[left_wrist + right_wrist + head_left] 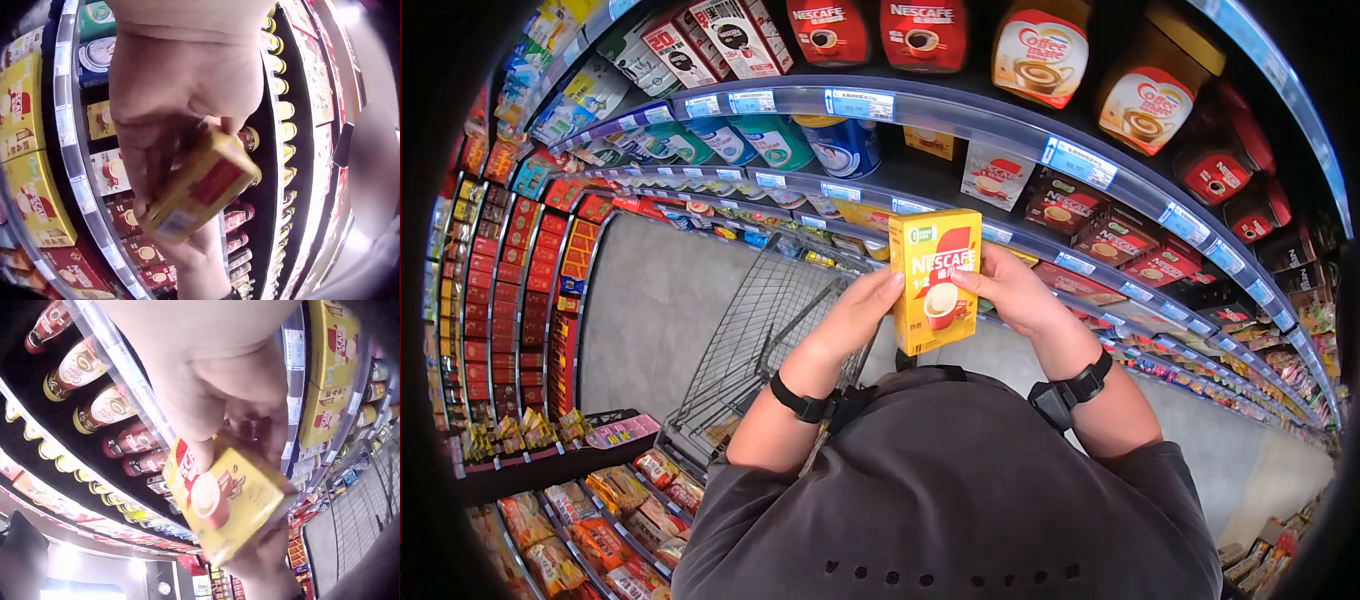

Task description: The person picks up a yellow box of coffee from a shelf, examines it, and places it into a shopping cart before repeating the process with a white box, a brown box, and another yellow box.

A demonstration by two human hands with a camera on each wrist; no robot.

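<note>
A yellow Nescafé coffee box [937, 325] is held upright in front of the chest, its cup picture facing up toward the head. My left hand [868, 305] grips its left edge, the thumb lying along the side. From the right, my right hand [1025, 290] holds the opposite edge with its thumb on the printed front. Most fingers of both hands are hidden behind the box in the head view. In the left wrist view, a narrow side of the box [203, 187] shows a red panel and a white label.
Beyond the hands, curved shelves carry red Nescafé jars [923, 40], Coffee-mate jars [1040, 55] and brown coffee boxes [1115, 235]. A wire shopping cart [745, 330] stands to the left on the grey floor [635, 300]. Bagged snacks [600, 540] fill a low rack at lower left.
</note>
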